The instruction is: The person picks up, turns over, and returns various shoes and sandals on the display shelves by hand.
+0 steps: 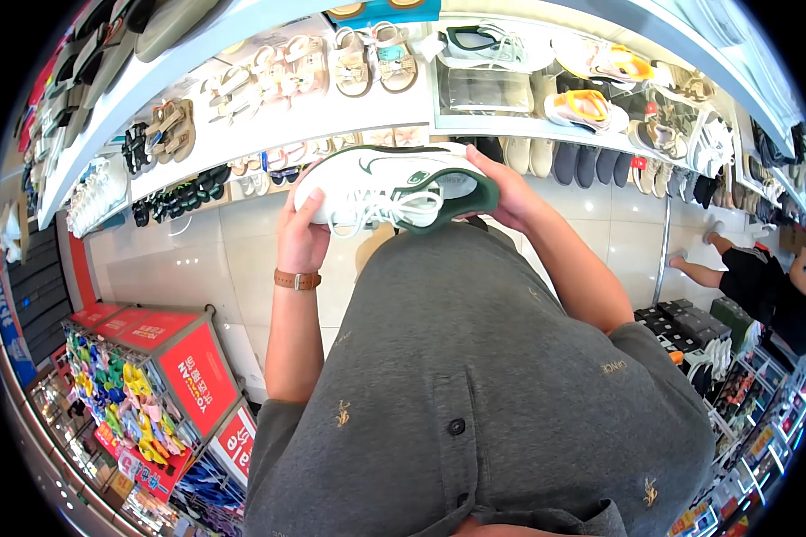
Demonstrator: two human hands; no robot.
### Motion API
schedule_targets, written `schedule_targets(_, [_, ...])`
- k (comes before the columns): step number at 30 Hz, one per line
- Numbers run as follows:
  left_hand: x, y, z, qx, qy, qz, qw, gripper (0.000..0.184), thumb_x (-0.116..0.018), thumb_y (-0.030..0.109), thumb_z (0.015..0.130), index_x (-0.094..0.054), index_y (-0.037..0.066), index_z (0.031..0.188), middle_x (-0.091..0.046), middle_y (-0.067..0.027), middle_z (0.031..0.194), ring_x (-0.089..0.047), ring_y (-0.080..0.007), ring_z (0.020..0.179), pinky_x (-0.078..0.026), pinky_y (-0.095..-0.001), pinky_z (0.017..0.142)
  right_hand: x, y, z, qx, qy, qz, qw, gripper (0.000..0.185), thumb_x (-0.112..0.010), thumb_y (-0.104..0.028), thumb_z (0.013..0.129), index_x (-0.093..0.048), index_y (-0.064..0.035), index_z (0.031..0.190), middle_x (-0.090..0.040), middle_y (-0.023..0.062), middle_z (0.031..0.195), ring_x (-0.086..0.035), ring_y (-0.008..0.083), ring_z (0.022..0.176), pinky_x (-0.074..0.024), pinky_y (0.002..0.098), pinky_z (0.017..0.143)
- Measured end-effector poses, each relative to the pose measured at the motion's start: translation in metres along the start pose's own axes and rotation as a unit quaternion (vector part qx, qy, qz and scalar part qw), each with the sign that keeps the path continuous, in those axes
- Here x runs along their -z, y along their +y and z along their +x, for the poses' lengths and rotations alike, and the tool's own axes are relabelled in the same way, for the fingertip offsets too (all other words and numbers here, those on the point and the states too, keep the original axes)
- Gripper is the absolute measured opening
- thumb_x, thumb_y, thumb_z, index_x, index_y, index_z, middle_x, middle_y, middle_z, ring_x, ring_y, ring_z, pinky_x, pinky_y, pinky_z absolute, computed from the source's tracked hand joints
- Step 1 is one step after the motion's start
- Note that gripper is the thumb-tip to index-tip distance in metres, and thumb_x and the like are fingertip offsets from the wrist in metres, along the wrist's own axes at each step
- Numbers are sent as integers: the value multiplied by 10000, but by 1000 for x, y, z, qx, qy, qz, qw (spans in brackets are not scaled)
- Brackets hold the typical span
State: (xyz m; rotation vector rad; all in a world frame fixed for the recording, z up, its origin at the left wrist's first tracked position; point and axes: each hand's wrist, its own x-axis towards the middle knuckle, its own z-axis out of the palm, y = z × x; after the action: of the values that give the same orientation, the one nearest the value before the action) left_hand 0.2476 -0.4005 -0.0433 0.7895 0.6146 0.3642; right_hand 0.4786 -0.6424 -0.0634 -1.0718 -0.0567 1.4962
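A white sneaker (340, 179) with dark green trim and white laces is held up in front of my chest, on its side with its opening to the right. My left hand (304, 228) grips the toe end, thumb on the upper and the other fingers partly hidden behind it. My right hand (508, 190) is closed round the heel end by the green collar. A brown watch strap (296, 280) circles my left wrist. Just beyond the sneaker runs a white display shelf (331, 119) lined with shoes.
Sandals (394, 63) and more sneakers (591, 112) fill the shelves ahead. At lower left stands a rack with red signs (197, 376) and colourful slippers (134, 403). Shoe boxes (690, 322) are stacked at right, near a metal pole (664, 251). Another person (757, 277) is at far right.
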Motion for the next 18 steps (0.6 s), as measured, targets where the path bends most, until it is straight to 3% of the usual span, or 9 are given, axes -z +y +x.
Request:
schedule_targets(4, [-6, 6, -7, -6, -56, 16, 998, 621, -638, 66, 958, -377, 9, 1519, -528, -158, 1434, -538, -260, 1299, -452, -401, 1090, -5, -7, -1, -11, 24, 12, 1000, 669, -396, -616, 1037, -544, -65, 1386, -701, 121, 1162, -719, 238, 942, -620, 363, 725])
schedule_targets(7, [7, -3, -6, -53, -44, 39, 997, 597, -643, 24, 941, -413, 16, 1492, -538, -132, 1430, -549, -247, 1288, -476, -402, 1073, -5, -6, 0, -1, 6, 12, 1000, 638, -382, -572, 1059, -545, -44, 1378, -685, 125, 1195, -695, 239, 991, -605, 390, 775])
schedule_targets(9, [12, 1, -14, -61, -12, 29, 998, 538, -643, 37, 955, -465, 48, 1463, -579, -109, 1379, -576, -227, 1249, -508, -380, 1029, -7, -3, 6, -10, -49, 2, 999, 680, -344, -589, 1060, -493, -30, 1417, -674, 167, 1210, -716, 283, 914, -617, 392, 773])
schedule_targets(11, [26, -1, -17, -44, 12, 18, 999, 509, -634, 36, 965, -486, 67, 1452, -597, -99, 1352, -606, -219, 1210, -543, -368, 978, -24, -7, 8, -13, 2, -20, 1000, 702, -313, -595, 1062, -441, -26, 1454, -667, 198, 1218, -726, 318, 847, -622, 406, 798])
schedule_targets(13, [24, 3, -27, -26, 33, -60, 997, 487, -620, 47, 984, -492, 77, 1453, -608, -93, 1338, -629, -212, 1180, -569, -364, 932, -19, -4, 15, 8, -43, -35, 998, 705, -304, -590, 1065, -419, -25, 1471, -636, 203, 1285, -715, 332, 958, -614, 445, 836])
schedule_targets(16, [27, 4, -35, -28, 49, -113, 992, 453, -583, 77, 1014, -490, 92, 1457, -612, -101, 1343, -633, -222, 1197, -572, -397, 958, -26, 2, 30, 97, -28, -32, 994, 747, -296, -640, 1043, -391, -40, 1478, -609, 209, 1316, -696, 365, 994, -604, 494, 831])
schedule_targets(18, [29, 4, -41, -24, 49, -139, 989, 434, -569, 142, 1031, -488, 66, 1451, -618, -104, 1351, -637, -226, 1203, -556, -407, 988, -30, -2, 35, 159, -70, -79, 982, 721, -294, -602, 1050, -349, -48, 1508, -582, 205, 1362, -664, 370, 1091, -588, 519, 875])
